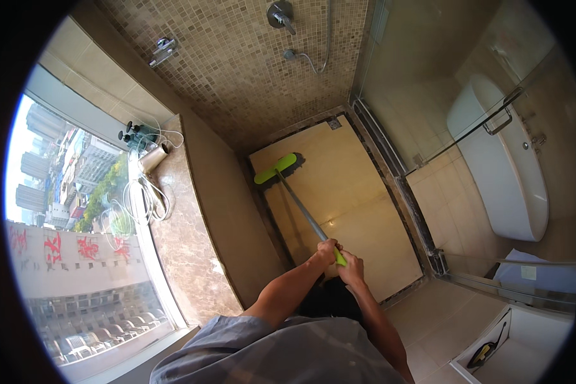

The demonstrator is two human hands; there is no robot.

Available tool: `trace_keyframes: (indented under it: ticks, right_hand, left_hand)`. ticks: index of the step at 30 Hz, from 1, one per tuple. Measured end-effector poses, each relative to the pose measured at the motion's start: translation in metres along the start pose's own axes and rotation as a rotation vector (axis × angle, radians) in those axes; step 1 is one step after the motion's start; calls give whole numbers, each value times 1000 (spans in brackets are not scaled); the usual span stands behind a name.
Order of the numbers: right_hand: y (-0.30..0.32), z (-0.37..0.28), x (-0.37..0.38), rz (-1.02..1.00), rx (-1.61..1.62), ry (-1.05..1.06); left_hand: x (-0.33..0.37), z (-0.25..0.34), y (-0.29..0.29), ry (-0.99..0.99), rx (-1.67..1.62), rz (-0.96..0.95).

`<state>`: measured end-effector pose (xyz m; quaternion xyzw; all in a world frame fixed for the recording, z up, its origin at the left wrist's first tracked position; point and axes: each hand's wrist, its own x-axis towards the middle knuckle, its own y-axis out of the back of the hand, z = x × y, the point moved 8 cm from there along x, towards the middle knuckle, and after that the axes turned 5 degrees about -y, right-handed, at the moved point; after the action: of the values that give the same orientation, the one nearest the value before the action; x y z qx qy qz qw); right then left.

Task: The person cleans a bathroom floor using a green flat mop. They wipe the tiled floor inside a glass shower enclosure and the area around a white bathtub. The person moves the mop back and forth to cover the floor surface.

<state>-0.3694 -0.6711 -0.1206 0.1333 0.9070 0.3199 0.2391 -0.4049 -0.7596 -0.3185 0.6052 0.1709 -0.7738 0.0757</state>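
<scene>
Both of my hands are closed round the handle of a long broom. My left hand (328, 250) grips the grey shaft farther up, with my right hand (352, 269) just below it at the bright green end of the handle. The broom (304, 211) slants away from me to the far left. Its green head with dark bristles (279, 169) rests on the pale shower floor (345, 192), close to the left wall and the dark edge strip. Nothing else is in either hand.
A stone window ledge (185, 237) at left carries a hair dryer (153, 158), white cords and dark bottles (137, 134). A glass door (429, 115) stands at right, with a white bathtub (505, 166) beyond. A shower mixer (280, 16) is on the mosaic wall.
</scene>
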Motion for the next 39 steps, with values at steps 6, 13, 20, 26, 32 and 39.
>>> trace_keyframes:
  ticks: [6, 13, 20, 26, 32, 39]
  right_hand:
    - [-79, -15, 68, -218, -79, -67]
    - [-42, -1, 17, -251, -265, -35]
    - [77, 74, -106, -243, -390, -217]
    - [178, 138, -229, -169, -484, -465]
    - [298, 185, -333, 107, -560, -629]
    - [344, 193, -396, 262, -371, -659]
  left_hand:
    - [-50, 101, -12, -686, 1740, -435]
    - [-34, 60, 5, -457, 1207, -178]
    - [-67, -93, -4, 103, 1012, 47]
    - [-76, -233, -21, 66, 1219, -695]
    - [-149, -397, -57, 750, 819, -507]
    - [-165, -487, -72, 682, 771, -481]
